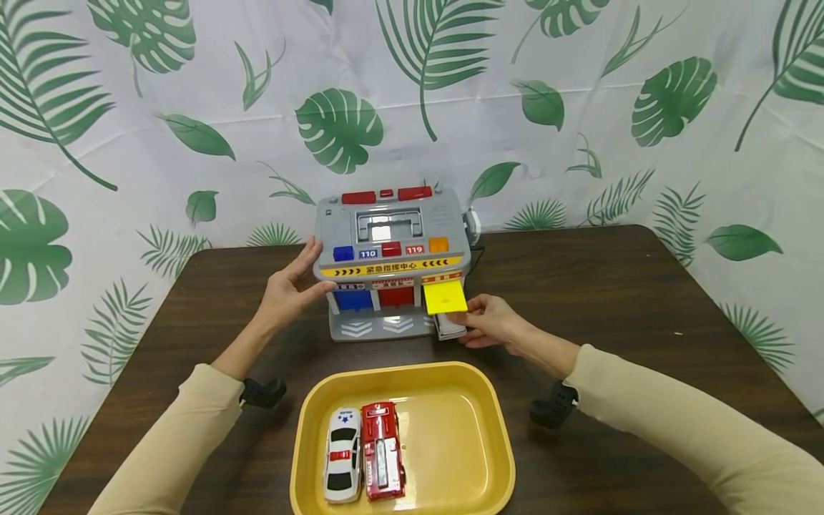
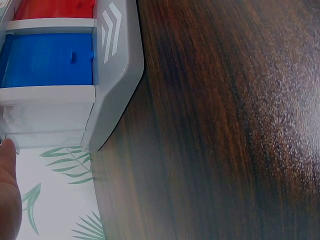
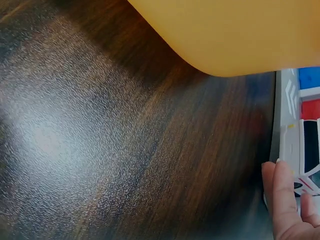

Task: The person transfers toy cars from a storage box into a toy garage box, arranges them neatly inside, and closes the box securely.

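On the table stands a grey toy garage (image 1: 393,214) with a blue door (image 2: 50,60), a red door (image 1: 395,296) and a raised yellow door (image 1: 445,297). My left hand (image 1: 292,286) rests against its left side, fingers fairly straight, thumb near the front corner. A white toy car (image 1: 449,329) with dark windows (image 3: 312,145) is partly inside the bay under the yellow door. My right hand (image 1: 492,323) holds its outer end, with fingertips (image 3: 283,172) at its rear corner. The car's front is hidden in the bay.
A yellow tray (image 1: 405,370) stands in front of the garage. In its left half lie a white police car (image 1: 342,458) and a red fire truck (image 1: 383,450), side by side. A grey handset-like part (image 1: 473,226) with a dark cord hangs on the garage's right side. A leaf-patterned cloth (image 1: 257,143) hangs behind the table.
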Demonstrator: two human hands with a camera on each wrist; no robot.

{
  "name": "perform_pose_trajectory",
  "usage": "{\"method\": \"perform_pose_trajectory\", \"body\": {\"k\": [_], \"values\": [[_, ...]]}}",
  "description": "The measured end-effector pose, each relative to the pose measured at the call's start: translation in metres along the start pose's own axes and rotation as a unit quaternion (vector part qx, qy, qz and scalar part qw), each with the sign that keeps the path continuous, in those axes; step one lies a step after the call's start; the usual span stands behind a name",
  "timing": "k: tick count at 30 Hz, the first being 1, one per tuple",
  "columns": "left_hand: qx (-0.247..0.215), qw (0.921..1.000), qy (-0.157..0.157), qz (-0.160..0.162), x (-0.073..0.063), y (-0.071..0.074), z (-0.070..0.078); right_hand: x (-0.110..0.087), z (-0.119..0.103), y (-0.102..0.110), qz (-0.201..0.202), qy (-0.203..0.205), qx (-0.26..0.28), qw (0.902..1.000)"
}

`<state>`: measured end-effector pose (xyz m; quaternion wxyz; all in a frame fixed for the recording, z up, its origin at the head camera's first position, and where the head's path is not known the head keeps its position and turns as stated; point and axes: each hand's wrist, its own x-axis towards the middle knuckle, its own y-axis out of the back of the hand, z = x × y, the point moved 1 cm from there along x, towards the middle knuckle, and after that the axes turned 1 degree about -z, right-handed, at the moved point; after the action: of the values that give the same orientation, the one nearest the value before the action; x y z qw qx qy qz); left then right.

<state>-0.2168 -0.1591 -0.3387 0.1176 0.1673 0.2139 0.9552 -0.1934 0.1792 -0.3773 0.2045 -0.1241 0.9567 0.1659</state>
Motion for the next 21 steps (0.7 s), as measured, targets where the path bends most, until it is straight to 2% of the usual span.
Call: {"method": "perform_pose_trajectory", "body": {"k": [10, 21], "values": [[0.004, 1.0, 0.0, 0.001, 0.0001, 0.0001, 0.0005, 0.0045, 0.0009, -0.0002, -0.003, 0.006, 0.023, 0.9997], [-0.007, 0.9999, -0.008, -0.002, 0.0007, -0.0005, -0.0007, 0.0063, 0.0022, -0.0048, 0.024, 0.01, 0.076, 0.9968]]}}
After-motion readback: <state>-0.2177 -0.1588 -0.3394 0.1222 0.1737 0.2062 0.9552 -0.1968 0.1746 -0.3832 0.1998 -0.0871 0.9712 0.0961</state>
